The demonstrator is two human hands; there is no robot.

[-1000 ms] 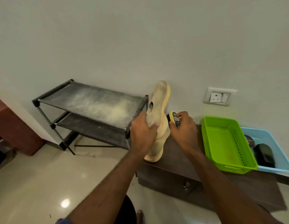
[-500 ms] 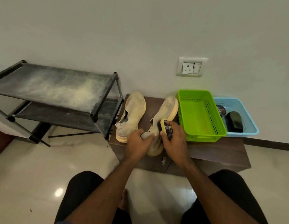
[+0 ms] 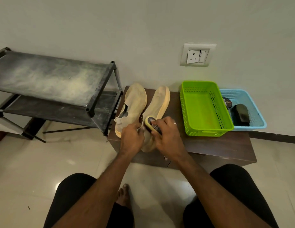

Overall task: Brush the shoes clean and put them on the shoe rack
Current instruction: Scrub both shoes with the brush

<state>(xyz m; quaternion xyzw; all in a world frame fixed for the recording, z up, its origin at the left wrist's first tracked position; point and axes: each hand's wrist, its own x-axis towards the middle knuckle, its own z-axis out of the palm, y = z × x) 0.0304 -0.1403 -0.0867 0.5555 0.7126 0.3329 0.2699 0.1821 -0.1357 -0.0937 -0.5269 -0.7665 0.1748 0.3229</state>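
Two tan knit slip-on shoes sit side by side on a low dark brown wooden cabinet (image 3: 209, 145), toes pointing at the wall. Far left there's a black two-tier shoe rack with fabric shelves (image 3: 49, 79), pretty dusty on top, standing just beside the cabinet. Next comes the left tan shoe (image 3: 133, 102), lying flat with nobody touching it. The left hand (image 3: 132, 137) has its fingers curled round the heel end of the right tan shoe (image 3: 160, 102), holding it down on the cabinet top. The right hand (image 3: 168, 135) is gripping a small yellow-edged shoe brush with a dark label on its back (image 3: 151, 123), fingers wrapped over it, and the brush is pressed against the shoe near its opening. Further right, a lime green perforated plastic basket (image 3: 204, 111) sits on the cabinet, and touching it on the far side is a light blue plastic basket (image 3: 257, 112) holding a round black polish tin (image 3: 227, 102) and a black oblong brush (image 3: 240, 116). White wall socket (image 3: 197, 54) above.
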